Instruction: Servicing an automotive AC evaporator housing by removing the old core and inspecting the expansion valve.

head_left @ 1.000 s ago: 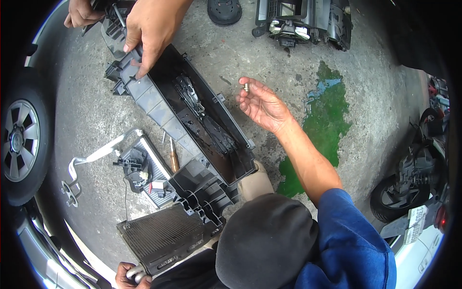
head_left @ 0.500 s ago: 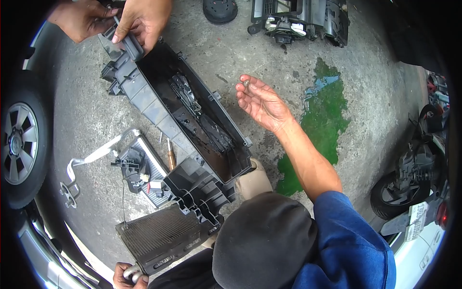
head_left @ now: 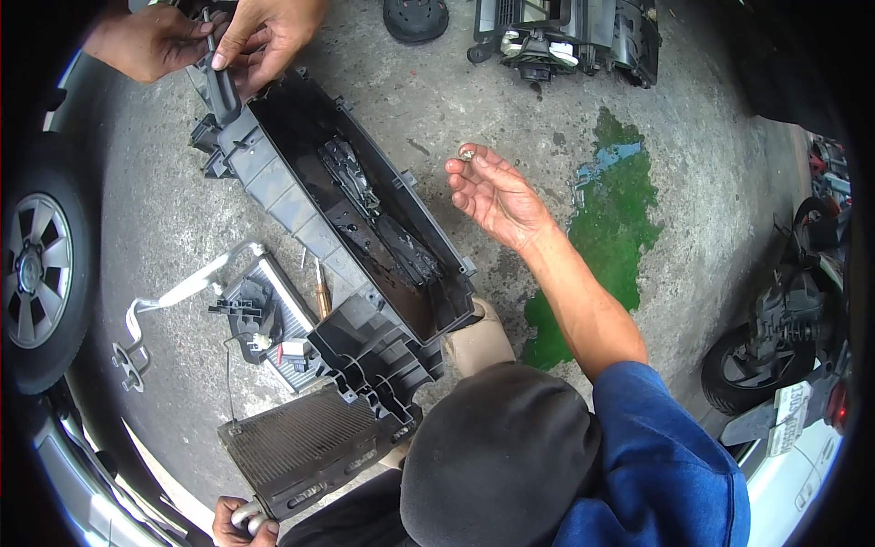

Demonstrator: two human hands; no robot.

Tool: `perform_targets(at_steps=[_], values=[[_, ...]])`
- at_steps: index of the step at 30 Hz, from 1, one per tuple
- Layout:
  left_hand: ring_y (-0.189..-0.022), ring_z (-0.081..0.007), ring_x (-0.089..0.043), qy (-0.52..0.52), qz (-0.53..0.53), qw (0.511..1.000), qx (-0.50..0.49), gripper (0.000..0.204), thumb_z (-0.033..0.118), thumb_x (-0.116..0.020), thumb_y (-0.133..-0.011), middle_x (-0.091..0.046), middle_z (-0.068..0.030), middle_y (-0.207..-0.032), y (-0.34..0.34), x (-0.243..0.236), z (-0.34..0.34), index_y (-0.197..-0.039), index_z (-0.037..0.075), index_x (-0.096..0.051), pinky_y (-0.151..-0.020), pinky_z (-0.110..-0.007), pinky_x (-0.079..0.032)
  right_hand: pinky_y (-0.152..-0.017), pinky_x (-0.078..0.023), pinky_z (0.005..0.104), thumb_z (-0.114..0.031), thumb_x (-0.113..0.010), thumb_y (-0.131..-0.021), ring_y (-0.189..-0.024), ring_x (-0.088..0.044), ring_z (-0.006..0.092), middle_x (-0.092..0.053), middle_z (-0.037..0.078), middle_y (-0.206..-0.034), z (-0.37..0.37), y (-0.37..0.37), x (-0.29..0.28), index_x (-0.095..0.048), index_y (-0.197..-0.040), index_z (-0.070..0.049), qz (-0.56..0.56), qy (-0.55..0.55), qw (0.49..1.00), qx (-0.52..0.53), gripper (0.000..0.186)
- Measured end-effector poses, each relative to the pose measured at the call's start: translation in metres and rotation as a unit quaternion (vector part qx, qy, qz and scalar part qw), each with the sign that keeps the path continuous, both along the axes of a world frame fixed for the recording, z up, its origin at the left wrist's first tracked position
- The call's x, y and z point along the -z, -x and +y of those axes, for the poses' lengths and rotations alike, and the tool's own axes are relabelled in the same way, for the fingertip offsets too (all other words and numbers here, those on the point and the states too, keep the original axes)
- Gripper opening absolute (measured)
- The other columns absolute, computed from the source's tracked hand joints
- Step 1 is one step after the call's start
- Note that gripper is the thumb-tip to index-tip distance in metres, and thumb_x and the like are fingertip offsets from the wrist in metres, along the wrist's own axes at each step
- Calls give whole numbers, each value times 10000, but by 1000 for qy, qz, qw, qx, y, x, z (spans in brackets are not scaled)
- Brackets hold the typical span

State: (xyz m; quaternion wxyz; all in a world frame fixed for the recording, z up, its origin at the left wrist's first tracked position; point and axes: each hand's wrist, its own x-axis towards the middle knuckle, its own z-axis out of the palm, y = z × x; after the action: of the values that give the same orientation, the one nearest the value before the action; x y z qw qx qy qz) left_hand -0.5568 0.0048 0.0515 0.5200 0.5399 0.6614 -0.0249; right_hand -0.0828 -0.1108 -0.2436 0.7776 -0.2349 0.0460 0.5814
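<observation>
My left hand (head_left: pixel 244 523) is closed around the pale metal pipe end of a dirty finned evaporator core (head_left: pixel 301 436), at the lower left. Over the concrete, my right hand (head_left: pixel 499 202) is turned palm up. Its fingers and thumb pinch a small shiny metal piece (head_left: pixel 467 155), too small to name surely. Between my hands lies a long black plastic housing (head_left: pixel 290 196), open upward, with dark wet-looking parts inside. A co-worker's two hands (head_left: pixel 169 41) reach in at the upper left, holding a dark grey bar-like plastic part (head_left: pixel 219 91) near the housing's far end.
A cleaner silver finned core (head_left: pixel 296 301) with a bent metal pipe (head_left: pixel 196 284) lies left of the housing, beside a screwdriver (head_left: pixel 323 294). Green liquid (head_left: pixel 609 237) is spilled at right. My dark-clothed knee (head_left: pixel 501 456) fills the lower middle. A car wheel (head_left: pixel 41 264) and motorbike (head_left: pixel 761 351) flank the area.
The co-worker's hands have shifted slightly, and their grey plastic part has turned more upright and moved left. My hands stay nearly still with the same holds.
</observation>
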Motion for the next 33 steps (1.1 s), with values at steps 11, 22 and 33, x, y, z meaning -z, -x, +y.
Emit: perform_targets(at_steps=[11,22,33], values=[[-705,-49,-484,-29,22,998,52,407,114,-816,-667,-547,28,-780,-8,2,9,-926,68,-506,-658,-198,-391,-840,-586,323,-54,-589,-953,-987,-670,211,-669,156,-1112,0,-1,-2,-605,-1148,-34,-51,69,996,28,196],[-454,-16,-406,-10,-10,1000,-14,329,-23,-726,-829,-665,-3,-838,-1,-1,-2,-1126,45,-599,-385,-174,-282,-738,-565,285,-183,-625,-961,-868,-656,158,-682,94,-1000,12,-18,1,-604,-1106,-58,-159,194,965,-77,193],[-491,-16,-419,-22,6,1000,9,285,-25,-724,-832,-652,8,-830,-7,-3,-3,-1088,34,-613,-419,-175,-299,-714,-528,321,-198,-637,-904,-766,-647,180,-681,68,-846,64,7,-16,-686,-1036,-45,-649,237,713,-118,208]])
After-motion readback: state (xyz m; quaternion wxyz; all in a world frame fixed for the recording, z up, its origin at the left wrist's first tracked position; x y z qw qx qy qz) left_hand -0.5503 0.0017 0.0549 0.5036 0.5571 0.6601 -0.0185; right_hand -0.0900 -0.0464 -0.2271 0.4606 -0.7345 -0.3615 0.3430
